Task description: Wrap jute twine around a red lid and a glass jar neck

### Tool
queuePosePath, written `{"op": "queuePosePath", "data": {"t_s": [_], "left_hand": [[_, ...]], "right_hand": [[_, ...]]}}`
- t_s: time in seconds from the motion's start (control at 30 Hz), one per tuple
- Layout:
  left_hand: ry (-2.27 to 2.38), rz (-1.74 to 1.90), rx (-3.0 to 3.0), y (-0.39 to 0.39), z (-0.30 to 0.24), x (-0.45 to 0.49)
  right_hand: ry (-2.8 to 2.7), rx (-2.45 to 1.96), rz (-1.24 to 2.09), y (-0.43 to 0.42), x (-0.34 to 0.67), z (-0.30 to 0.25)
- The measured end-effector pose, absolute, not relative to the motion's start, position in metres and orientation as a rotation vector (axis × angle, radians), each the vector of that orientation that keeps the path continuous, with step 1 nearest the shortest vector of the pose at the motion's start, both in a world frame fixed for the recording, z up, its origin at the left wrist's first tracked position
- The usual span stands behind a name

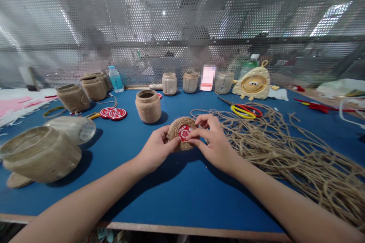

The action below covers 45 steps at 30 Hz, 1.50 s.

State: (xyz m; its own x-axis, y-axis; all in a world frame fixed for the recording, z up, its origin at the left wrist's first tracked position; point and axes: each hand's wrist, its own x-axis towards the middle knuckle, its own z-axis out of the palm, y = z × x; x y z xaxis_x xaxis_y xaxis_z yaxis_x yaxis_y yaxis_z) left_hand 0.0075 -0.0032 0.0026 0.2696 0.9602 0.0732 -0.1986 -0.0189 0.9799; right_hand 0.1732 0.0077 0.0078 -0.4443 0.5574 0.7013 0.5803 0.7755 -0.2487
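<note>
Both my hands hold a round piece coiled with jute twine (174, 131) above the middle of the blue table (182, 197). My left hand (158, 148) grips its lower left edge. My right hand (213, 138) holds its right side, with the fingertips on a round red label (184, 133) stuck at its centre. Part of the label is hidden by those fingers. To the right of my right hand lies a large tangled heap of loose jute twine (279, 152). A twine-wrapped jar (148, 106) stands beyond my left hand.
Several more jars stand along the far side, and a large one (40, 153) lies on its side at the left. Red round badges (113, 113), red-and-yellow scissors (245, 111) and a yellow fan (252, 82) sit nearby. A perforated metal screen (182, 15) stands behind, with people beyond it.
</note>
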Motion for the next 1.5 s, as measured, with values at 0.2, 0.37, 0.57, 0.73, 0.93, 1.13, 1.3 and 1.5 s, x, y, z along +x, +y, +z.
{"op": "queuePosePath", "data": {"t_s": [0.2, 0.37, 0.57, 0.73, 0.93, 1.13, 1.3, 1.5], "left_hand": [[0.822, 1.118, 1.201, -0.003, 0.001, 0.007], [0.839, 1.111, 1.233, -0.003, -0.001, 0.007], [0.829, 1.146, 1.278, -0.002, -0.002, 0.006], [0.859, 1.170, 1.307, -0.002, -0.003, 0.006], [0.936, 1.164, 1.365, -0.001, -0.006, 0.006], [0.927, 1.174, 1.397, -0.001, -0.006, 0.006], [0.958, 1.168, 1.422, -0.002, -0.005, 0.006], [0.960, 1.160, 1.428, -0.002, -0.006, 0.006]], "right_hand": [[-2.207, -0.736, -0.174, 0.005, 0.174, 0.009], [-2.278, -0.765, -0.080, 0.003, 0.173, 0.010], [-2.105, -0.828, 0.059, 0.002, 0.171, 0.009], [-1.895, -1.040, 0.536, 0.006, 0.170, 0.000], [-1.916, -1.050, 0.737, 0.009, 0.167, -0.011], [-1.855, -1.071, 0.850, 0.011, 0.167, -0.010], [-1.789, -1.083, 0.988, 0.006, 0.163, -0.001], [-1.673, -1.091, 1.125, 0.003, 0.161, 0.002]]}}
